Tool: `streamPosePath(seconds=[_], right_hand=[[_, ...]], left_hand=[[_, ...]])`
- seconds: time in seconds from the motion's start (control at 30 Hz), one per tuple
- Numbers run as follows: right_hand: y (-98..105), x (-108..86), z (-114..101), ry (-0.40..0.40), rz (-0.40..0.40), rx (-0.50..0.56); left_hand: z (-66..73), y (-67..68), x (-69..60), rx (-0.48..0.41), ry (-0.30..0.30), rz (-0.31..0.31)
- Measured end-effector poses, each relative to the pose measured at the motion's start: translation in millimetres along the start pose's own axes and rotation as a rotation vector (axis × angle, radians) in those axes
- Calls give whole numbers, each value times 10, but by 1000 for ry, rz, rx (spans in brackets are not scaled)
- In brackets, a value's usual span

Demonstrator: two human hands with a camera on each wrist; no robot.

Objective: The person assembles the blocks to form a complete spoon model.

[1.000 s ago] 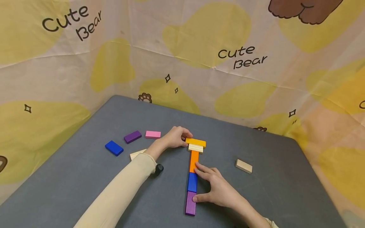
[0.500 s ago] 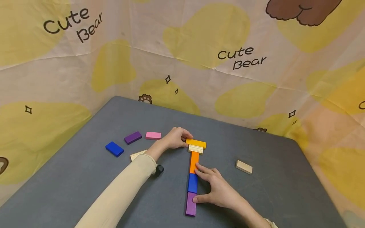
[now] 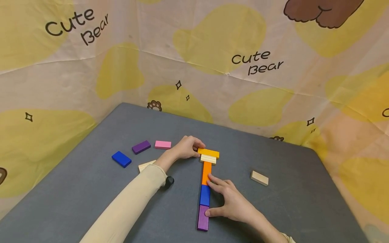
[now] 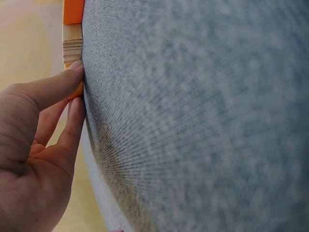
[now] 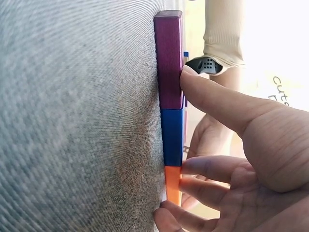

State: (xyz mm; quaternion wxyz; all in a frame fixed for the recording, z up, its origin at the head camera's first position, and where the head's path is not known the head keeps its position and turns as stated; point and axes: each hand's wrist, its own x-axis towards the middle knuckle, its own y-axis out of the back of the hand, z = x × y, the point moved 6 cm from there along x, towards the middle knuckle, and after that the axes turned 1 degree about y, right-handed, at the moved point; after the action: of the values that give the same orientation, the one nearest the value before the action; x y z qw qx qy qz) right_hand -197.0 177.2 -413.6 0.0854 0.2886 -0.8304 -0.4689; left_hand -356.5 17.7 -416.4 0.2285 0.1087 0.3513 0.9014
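A line of flat wooden blocks lies on the table: a purple block [image 3: 203, 218] at the near end, then a blue block [image 3: 205, 195] and an orange block [image 3: 206, 173]. Across its far end lie a plain wood block [image 3: 208, 159] and, behind that, a yellow block [image 3: 209, 153]. With thumb and fingers, my left hand [image 3: 184, 147] pinches the yellow block's left end, also visible in the left wrist view. My right hand [image 3: 231, 199] is spread along the line's right side. Its thumb touches the purple block, while fingertips touch the orange block.
Left of the line lie a blue block [image 3: 121, 159], a purple block [image 3: 141, 147] and a pink block [image 3: 162, 144]. A plain block [image 3: 147, 165] is partly hidden by the left forearm. Another plain block [image 3: 259, 178] lies to the right. A printed cloth [image 3: 200, 40] hangs behind the table.
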Motion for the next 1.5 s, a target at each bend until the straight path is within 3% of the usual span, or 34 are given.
streamPosePath(seconds=[0.4, 0.6, 0.77, 0.9, 1.0, 1.13, 1.33, 1.5], right_hand=[[-22, -6, 11, 7, -8, -7], [-21, -12, 12, 8, -11, -5], [-23, -27, -2, 17, 3, -7], [-25, -32, -11, 14, 6, -4], [-21, -27, -8, 4, -2, -5], [-10, -21, -7, 4, -7, -10], [1, -23, -5, 10, 1, -7], [4, -23, -3, 17, 10, -6]], left_hand=[[-9, -36, -23, -9, 18, -4], [12, -30, -41, 11, -11, -16], [86, 66, -147, 67, -43, 22], [188, 158, -317, 65, -84, 68], [276, 133, -475, 72, -133, 40], [340, -1, -639, 97, -161, -35], [384, -164, -747, 61, -165, -113], [399, -232, -805, 96, -135, -157]])
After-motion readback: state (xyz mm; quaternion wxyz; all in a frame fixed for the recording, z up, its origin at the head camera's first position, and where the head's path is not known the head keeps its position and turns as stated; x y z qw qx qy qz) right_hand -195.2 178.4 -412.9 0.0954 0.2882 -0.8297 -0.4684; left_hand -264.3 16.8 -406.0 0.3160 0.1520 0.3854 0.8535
